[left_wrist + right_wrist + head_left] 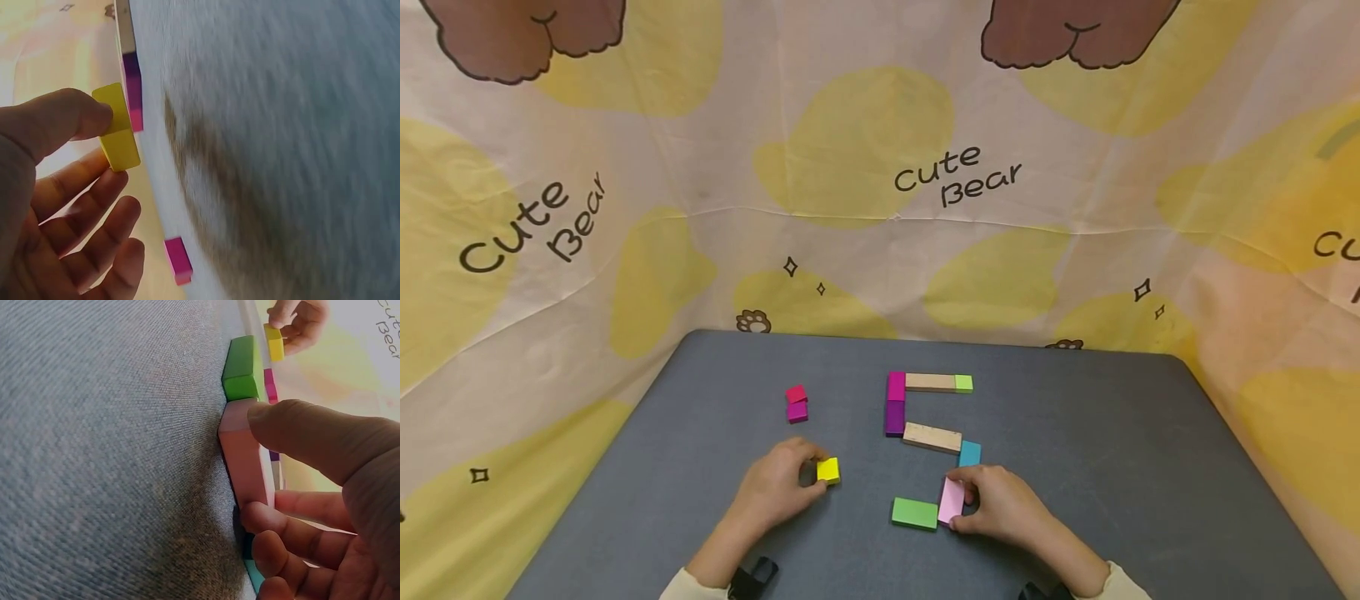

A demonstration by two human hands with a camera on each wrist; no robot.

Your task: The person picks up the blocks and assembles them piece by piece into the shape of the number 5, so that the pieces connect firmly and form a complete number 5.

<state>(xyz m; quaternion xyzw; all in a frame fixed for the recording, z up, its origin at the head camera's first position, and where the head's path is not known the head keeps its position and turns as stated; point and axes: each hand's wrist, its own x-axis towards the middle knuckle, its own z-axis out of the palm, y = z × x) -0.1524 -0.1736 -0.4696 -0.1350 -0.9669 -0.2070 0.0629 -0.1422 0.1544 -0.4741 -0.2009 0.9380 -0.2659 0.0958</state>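
Observation:
My left hand (781, 485) pinches a yellow block (828, 471) between thumb and fingers; the left wrist view shows this yellow block (117, 128) from the side. With thumb and fingers at its two ends, my right hand (1003, 506) holds a pink block (951, 500) on the table. The pink block (245, 459) stands beside a green block (914, 513). A blue block (970, 453) lies just beyond the right fingers. Farther back are two wooden planks, one being the nearer plank (932, 437), with magenta (896, 386) and purple (895, 418) blocks and a lime block (964, 383).
A red block (796, 393) and a magenta block (797, 412) touch each other at the left of the grey table (1112, 433). A printed cloth (865, 167) hangs behind the table and along its sides.

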